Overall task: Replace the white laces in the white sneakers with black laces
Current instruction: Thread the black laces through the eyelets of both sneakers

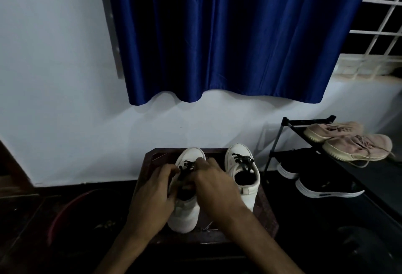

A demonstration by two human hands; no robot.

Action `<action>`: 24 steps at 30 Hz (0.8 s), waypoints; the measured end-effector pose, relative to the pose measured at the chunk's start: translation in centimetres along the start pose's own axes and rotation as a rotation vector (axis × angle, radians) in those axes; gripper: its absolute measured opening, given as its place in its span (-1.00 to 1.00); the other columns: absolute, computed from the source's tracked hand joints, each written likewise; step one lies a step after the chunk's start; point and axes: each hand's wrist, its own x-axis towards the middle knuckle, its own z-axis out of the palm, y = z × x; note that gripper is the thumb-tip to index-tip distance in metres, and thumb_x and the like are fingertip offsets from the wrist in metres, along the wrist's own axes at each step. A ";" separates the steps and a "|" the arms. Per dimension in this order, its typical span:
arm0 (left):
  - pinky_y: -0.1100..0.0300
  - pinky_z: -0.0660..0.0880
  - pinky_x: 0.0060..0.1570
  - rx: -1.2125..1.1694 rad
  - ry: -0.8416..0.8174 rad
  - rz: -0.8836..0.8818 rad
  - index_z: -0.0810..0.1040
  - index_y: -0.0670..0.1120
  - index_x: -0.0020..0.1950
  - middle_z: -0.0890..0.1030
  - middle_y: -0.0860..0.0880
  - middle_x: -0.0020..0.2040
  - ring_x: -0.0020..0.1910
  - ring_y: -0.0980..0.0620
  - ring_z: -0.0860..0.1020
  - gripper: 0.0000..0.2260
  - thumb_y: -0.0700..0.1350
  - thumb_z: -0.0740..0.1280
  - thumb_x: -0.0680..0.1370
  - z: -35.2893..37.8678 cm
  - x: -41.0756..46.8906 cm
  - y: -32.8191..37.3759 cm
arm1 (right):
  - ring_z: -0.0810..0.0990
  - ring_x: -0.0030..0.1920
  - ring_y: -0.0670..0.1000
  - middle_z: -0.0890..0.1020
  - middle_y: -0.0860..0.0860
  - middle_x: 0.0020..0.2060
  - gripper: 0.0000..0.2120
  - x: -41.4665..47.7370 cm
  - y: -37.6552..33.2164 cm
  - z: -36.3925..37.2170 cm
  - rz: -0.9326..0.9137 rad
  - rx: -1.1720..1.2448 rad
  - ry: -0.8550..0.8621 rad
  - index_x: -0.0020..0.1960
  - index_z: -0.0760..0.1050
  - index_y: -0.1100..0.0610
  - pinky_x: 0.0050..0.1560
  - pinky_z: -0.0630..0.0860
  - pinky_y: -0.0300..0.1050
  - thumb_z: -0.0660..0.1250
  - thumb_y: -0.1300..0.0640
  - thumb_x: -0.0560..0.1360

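Observation:
Two white sneakers stand side by side on a small dark wooden table [266, 212], toes pointing to the wall. The right sneaker [244, 178] carries a black lace [243, 160] across its eyelets. Over the left sneaker [185, 215] both my hands work at its black lace [185, 166]. My left hand [155, 195] has its fingers curled at the lace on the shoe's left side. My right hand [214, 184] covers the tongue, fingertips pinched at the upper eyelets. The middle of that shoe is hidden by my hands. No white laces show.
A black shoe rack [289, 123] stands at the right, with a pink pair [352, 143] on top and a black pair [326, 184] below. A blue curtain [228, 38] hangs over the white wall behind. A red hoop-like rim [63, 210] lies on the dark floor at left.

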 end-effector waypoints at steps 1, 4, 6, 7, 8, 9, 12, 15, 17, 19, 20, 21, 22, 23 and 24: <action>0.14 0.52 -0.07 0.034 0.005 0.027 0.41 0.16 0.19 0.50 0.18 0.17 0.05 0.11 0.57 -0.77 0.16 0.16 0.57 0.2 -0.3 0.2 | 0.39 0.19 0.05 0.45 0.00 0.08 -0.81 -0.3 0.7 -0.1 0.044 0.008 0.036 0.10 0.59 0.04 -0.26 0.42 -0.07 0.27 0.17 0.54; 0.24 0.44 -0.01 0.138 -0.037 0.089 0.44 0.15 0.15 0.39 0.20 0.24 0.11 0.14 0.52 -0.60 0.37 0.07 0.51 0.6 -1.1 0.9 | 0.52 0.07 0.12 0.55 0.04 -0.03 -0.83 -1.5 3.5 0.0 0.256 -0.108 0.174 -0.02 0.57 0.11 -0.20 0.50 0.00 0.37 0.03 0.47; 0.34 0.31 -0.04 0.192 -0.070 0.112 0.49 0.08 0.17 0.36 0.13 0.30 0.11 0.14 0.52 -0.50 0.40 0.13 0.46 0.5 -1.6 1.4 | 0.57 0.00 0.17 0.60 0.09 -0.06 -0.66 -2.5 4.5 0.4 0.408 -0.176 0.138 0.00 0.55 0.17 -0.12 0.51 0.07 0.39 -0.10 0.45; 0.36 0.28 -0.04 0.213 -0.074 0.124 0.50 0.05 0.19 0.36 0.10 0.33 0.13 0.13 0.53 -0.49 0.38 0.17 0.45 0.5 -1.6 1.6 | 0.56 0.07 0.17 0.60 0.10 0.01 -0.60 -2.7 4.8 0.8 0.447 -0.181 0.070 0.10 0.52 0.18 -0.01 0.48 0.10 0.33 -0.14 0.49; 0.36 0.27 -0.03 0.225 -0.084 0.122 0.50 0.03 0.23 0.33 0.08 0.36 0.17 0.11 0.53 -0.49 0.36 0.20 0.47 0.6 -1.6 1.7 | 0.52 0.17 0.16 0.58 0.10 0.11 -0.57 -3.0 4.8 1.4 0.479 -0.143 -0.027 0.19 0.48 0.18 0.10 0.44 0.10 0.24 -0.16 0.55; 0.37 0.28 -0.02 0.227 -0.093 0.115 0.49 0.03 0.27 0.31 0.06 0.39 0.21 0.09 0.52 -0.49 0.33 0.22 0.49 0.9 -1.5 1.7 | 0.49 0.23 0.15 0.57 0.09 0.16 -0.58 -3.0 4.8 1.8 0.490 -0.078 -0.093 0.22 0.45 0.17 0.16 0.41 0.08 0.18 -0.15 0.58; 0.28 0.43 -0.08 0.240 -0.101 0.129 0.52 0.00 0.27 0.35 0.01 0.36 0.18 0.00 0.55 -0.48 0.32 0.22 0.49 1.9 -1.3 2.2 | 0.45 0.25 0.15 0.56 0.11 0.16 -0.67 -3.1 4.3 2.4 0.390 0.020 -0.107 0.20 0.44 0.17 0.19 0.41 0.06 0.17 -0.05 0.61; 0.20 0.51 -0.11 0.199 -0.080 0.145 0.46 -0.01 0.18 0.43 0.03 0.23 0.09 0.00 0.58 -0.49 0.35 0.19 0.46 2.2 -1.4 2.5 | 0.42 0.24 0.17 0.56 0.11 0.14 -0.75 -3.2 3.7 2.1 0.259 0.043 -0.127 0.13 0.46 0.17 0.17 0.40 0.06 0.20 0.01 0.59; 0.19 0.49 -0.04 0.134 -0.069 0.121 0.36 0.00 0.27 0.44 0.05 0.25 0.15 0.01 0.55 -0.46 0.31 0.31 0.45 1.9 -1.6 2.8 | 0.46 0.20 0.20 0.57 0.14 0.10 -0.76 -3.4 3.3 1.7 0.231 0.085 -0.156 0.08 0.46 0.19 0.13 0.43 0.06 0.21 0.03 0.58; 0.22 0.45 -0.04 0.126 -0.064 0.113 0.31 0.01 0.31 0.45 0.06 0.26 0.17 0.02 0.53 -0.44 0.26 0.37 0.45 1.7 -1.6 2.8 | 0.52 0.13 0.23 0.59 0.17 0.06 -0.75 -3.5 3.1 1.2 0.250 0.156 -0.178 0.04 0.47 0.21 0.06 0.46 0.05 0.21 0.01 0.59; 0.25 0.44 -0.08 0.155 -0.065 0.134 0.32 0.02 0.28 0.44 0.06 0.24 0.14 0.03 0.54 -0.47 0.27 0.35 0.46 1.8 -1.6 2.7 | 0.53 0.12 0.23 0.59 0.17 0.06 -0.76 -3.5 3.0 1.1 0.253 0.176 -0.194 0.03 0.46 0.21 0.05 0.47 0.05 0.21 0.03 0.58; 0.26 0.43 -0.12 0.189 -0.056 0.156 0.35 0.02 0.24 0.42 0.07 0.23 0.12 0.03 0.55 -0.51 0.29 0.30 0.47 2.1 -1.6 2.5 | 0.53 0.13 0.23 0.59 0.17 0.07 -0.78 -3.5 2.9 0.9 0.241 0.178 -0.214 0.04 0.46 0.22 0.07 0.47 0.06 0.21 0.06 0.57; 0.26 0.45 -0.13 0.237 -0.068 0.163 0.38 0.02 0.24 0.39 0.05 0.25 0.13 0.02 0.55 -0.52 0.31 0.22 0.49 2.2 -1.6 2.6 | 0.53 0.14 0.23 0.58 0.16 0.09 -0.80 -3.4 3.0 0.8 0.224 0.178 -0.244 0.06 0.45 0.22 0.09 0.47 0.08 0.21 0.09 0.57; 0.23 0.49 -0.08 0.287 -0.079 0.165 0.40 0.02 0.30 0.35 0.02 0.32 0.19 0.00 0.52 -0.46 0.34 0.09 0.50 2.3 -1.5 2.9 | 0.52 0.16 0.22 0.57 0.16 0.11 -0.80 -3.3 3.1 0.7 0.209 0.178 -0.277 0.09 0.44 0.23 0.12 0.46 0.09 0.20 0.12 0.56; 0.19 0.51 0.02 0.338 -0.105 0.157 0.35 0.03 0.41 0.28 -0.01 0.41 0.28 -0.02 0.46 -0.37 0.36 -0.05 0.50 2.6 -1.2 3.0 | 0.52 0.18 0.22 0.56 0.16 0.14 -0.79 -2.9 3.4 0.7 0.196 0.176 -0.315 0.12 0.43 0.23 0.13 0.45 0.09 0.20 0.13 0.57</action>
